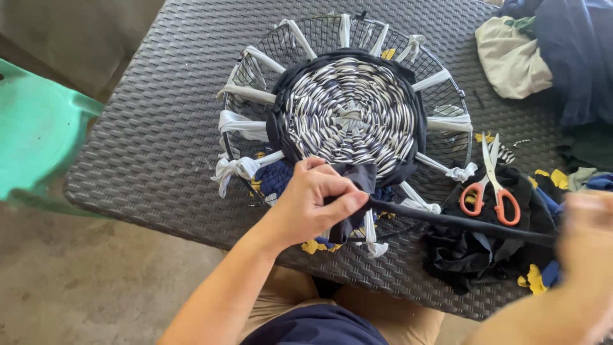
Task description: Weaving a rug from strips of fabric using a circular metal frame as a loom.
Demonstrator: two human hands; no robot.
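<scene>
Two hands: both on one dark fabric strip (pixel 460 222), stretched taut over the table's near edge.
Left hand (pixel 313 204): fingers curled shut, pinching the strip where it meets the near rim of the woven round (pixel 348 112).
Right hand (pixel 584 236): blurred at the table's near right corner; it seems closed on the strip's far end, though the grip cannot be told.
Woven round: navy and white spiral with a dark border, at the table's middle, tied by white fabric spokes (pixel 246 124) to a round wire frame (pixel 447 83).
Scissors (pixel 490 185): orange handles, lying shut just right of the frame on a dark scrap pile (pixel 472 255).
Table (pixel 153 140): dark woven-pattern top.
Cloth heap (pixel 511 57): cream and navy, far right corner.
Green chair (pixel 38 128): beyond the left edge.
</scene>
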